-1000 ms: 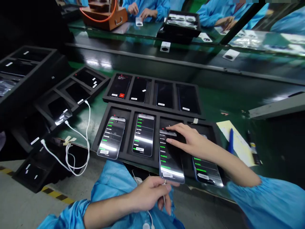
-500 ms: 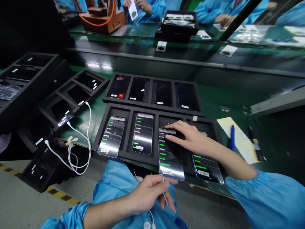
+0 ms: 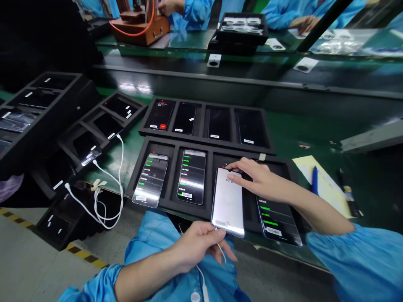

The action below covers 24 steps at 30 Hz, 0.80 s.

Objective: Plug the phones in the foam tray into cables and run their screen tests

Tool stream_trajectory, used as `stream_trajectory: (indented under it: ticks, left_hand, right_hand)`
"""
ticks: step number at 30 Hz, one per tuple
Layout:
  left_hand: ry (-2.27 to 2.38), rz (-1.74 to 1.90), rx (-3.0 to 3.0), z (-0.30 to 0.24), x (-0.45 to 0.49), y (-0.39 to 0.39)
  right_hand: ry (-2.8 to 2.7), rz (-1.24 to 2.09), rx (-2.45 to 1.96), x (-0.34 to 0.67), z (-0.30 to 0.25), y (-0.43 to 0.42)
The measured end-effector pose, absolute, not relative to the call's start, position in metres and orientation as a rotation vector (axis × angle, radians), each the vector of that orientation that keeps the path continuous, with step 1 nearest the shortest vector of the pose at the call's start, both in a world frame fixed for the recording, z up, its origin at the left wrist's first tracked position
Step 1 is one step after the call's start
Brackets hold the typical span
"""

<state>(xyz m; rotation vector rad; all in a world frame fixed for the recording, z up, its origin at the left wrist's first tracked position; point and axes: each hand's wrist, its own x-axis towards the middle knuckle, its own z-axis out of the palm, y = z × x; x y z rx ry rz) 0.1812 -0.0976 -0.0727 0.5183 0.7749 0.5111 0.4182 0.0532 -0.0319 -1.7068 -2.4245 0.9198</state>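
The lower-centre phone (image 3: 227, 205) turned white, long axis and top pointing up-frame. Left hand (image 3: 203, 247) pinches cable (image 3: 223, 253); right hand (image 3: 260, 180) is spread.

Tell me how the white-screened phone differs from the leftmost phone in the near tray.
The white-screened phone is bright almost throughout; the leftmost phone shows green and white text on black. The left hand holds a white cable at the white-screened phone's lower end; no cable reaches the leftmost phone. Both are face up, labelled near the lower end.
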Motion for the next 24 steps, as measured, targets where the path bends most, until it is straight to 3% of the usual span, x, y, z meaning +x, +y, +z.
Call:
stream_trajectory:
  ticks: [12, 18, 24]
  left_hand:
    - [0.712, 0.436, 0.556, -0.081, 0.183, -0.091]
    - [0.73, 0.42, 0.591, -0.08, 0.18, -0.089]
    - [0.679, 0.379, 0.647, -0.084, 0.173, -0.091]
  right_hand:
    - [-2.501, 0.829, -1.724, 0.422, -0.04, 0.047]
    - [-2.56, 1.052, -1.71, 0.427, -0.027, 0.05]
    - [-2.583, 1.027, -1.764, 0.423, -0.021, 0.047]
